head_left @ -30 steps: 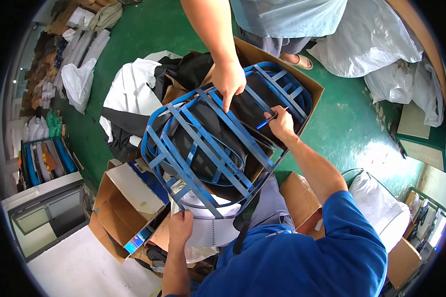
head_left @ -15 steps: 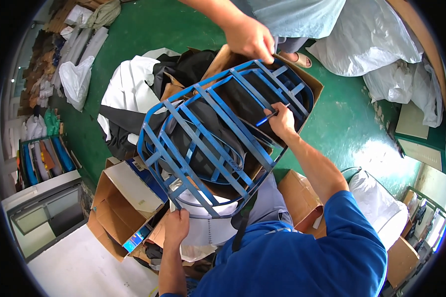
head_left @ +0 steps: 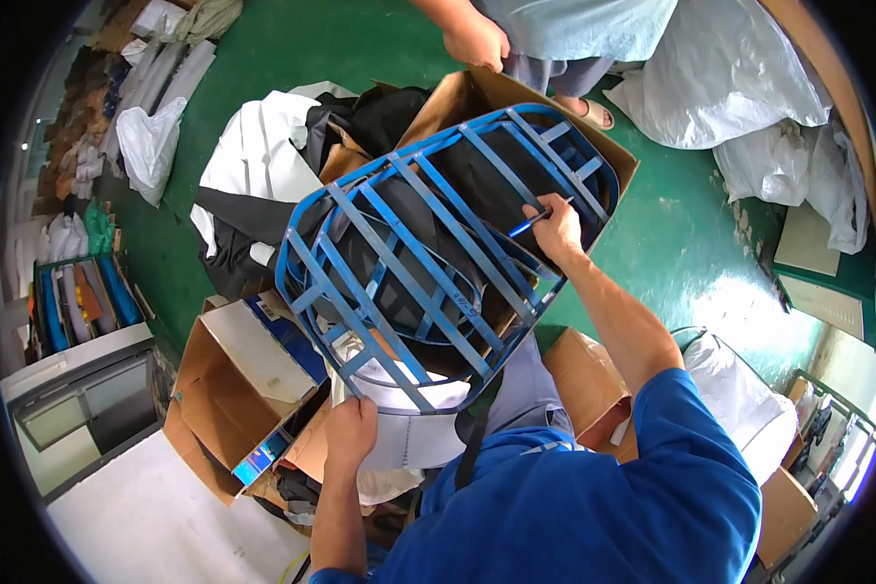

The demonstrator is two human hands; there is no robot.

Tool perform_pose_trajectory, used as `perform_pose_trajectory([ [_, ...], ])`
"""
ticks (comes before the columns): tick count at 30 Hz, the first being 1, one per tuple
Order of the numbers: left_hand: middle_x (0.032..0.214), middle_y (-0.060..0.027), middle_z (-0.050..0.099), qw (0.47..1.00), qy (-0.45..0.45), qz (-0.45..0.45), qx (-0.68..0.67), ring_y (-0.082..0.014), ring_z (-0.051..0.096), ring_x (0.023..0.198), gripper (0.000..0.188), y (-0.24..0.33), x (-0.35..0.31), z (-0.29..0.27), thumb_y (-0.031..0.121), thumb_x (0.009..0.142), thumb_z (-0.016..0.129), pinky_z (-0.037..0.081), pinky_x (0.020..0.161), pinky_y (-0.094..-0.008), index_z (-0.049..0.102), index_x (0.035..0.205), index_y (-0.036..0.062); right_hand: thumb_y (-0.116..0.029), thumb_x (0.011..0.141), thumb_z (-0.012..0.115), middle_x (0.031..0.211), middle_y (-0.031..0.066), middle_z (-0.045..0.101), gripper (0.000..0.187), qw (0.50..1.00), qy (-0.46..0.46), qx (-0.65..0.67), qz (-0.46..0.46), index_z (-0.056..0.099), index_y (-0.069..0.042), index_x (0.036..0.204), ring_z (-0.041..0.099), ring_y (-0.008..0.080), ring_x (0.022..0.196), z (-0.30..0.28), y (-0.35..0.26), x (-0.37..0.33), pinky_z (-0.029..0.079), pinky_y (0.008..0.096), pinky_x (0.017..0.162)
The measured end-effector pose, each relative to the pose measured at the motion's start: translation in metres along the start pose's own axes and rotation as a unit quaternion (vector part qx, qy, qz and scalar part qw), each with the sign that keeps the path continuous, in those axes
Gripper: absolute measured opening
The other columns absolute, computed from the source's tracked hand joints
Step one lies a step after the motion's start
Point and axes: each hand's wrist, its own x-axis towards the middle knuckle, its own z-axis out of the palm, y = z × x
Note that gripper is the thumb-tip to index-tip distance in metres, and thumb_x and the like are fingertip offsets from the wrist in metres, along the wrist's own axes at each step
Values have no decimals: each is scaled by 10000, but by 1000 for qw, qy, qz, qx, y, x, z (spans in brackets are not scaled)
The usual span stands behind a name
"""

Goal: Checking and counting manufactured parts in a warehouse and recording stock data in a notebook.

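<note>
A blue slatted metal frame with rounded corners lies tilted over an open cardboard box, with more blue bars beneath its top layer. Dark material shows between the slats. At the frame's near left corner, my left hand is closed on the rim. My right hand pinches a blue pen over the frame's right part; whether it also touches a bar, I cannot tell. Another person's hand is at the box's far edge, apart from the frame.
White and black fabric is heaped left of the frame. An opened carton stands at the near left, another carton by my right side. Large plastic bags fill the far right of the green floor.
The other person's hand has let go of the frame's far rim and drawn back. The frame's near end has risen slightly in view with my left hand; the pen has barely shifted.
</note>
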Motion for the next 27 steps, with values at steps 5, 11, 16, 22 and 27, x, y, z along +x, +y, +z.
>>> perform_pose_trajectory([
  [5, 736, -313, 623, 1000, 17, -2, 13, -491, 630, 740, 428, 3, -3, 0, 282, 919, 477, 503, 695, -534, 640, 738, -69, -321, 822, 740, 900, 211, 693, 384, 1000, -11, -8, -3, 647, -23, 1045, 677, 370, 874, 4, 3, 0, 533, 404, 789],
  [11, 755, -320, 624, 1000, 7, -10, 11, -494, 629, 755, 428, 7, -2, 0, 279, 918, 471, 502, 714, -533, 649, 753, -74, -268, 823, 738, 956, 217, 671, 390, 993, 29, -60, -102, 624, -20, 1101, 639, 386, 916, 2, -2, -11, 517, 431, 803],
  [16, 760, -318, 627, 1000, 6, -6, 10, -491, 629, 763, 435, 6, -4, -2, 277, 915, 463, 499, 734, -535, 653, 750, -77, -285, 848, 697, 886, 193, 672, 347, 983, -32, 4, -181, 618, -48, 1089, 645, 372, 864, 10, -43, -78, 512, 455, 767],
  [22, 759, -317, 626, 1000, 7, 2, 18, -488, 629, 766, 434, 10, -2, -2, 277, 910, 464, 499, 742, -531, 655, 749, -78, -391, 874, 672, 830, 205, 689, 404, 977, -178, 94, 64, 678, 0, 971, 677, 357, 805, 19, -55, -89, 521, 402, 765],
  [27, 769, -305, 633, 999, 9, 28, 16, -483, 632, 768, 443, 6, -10, -12, 304, 912, 472, 502, 736, -524, 663, 767, -68, -402, 871, 685, 797, 197, 684, 402, 986, -143, 72, 47, 693, -6, 933, 680, 334, 786, 10, -63, -100, 520, 405, 744],
])
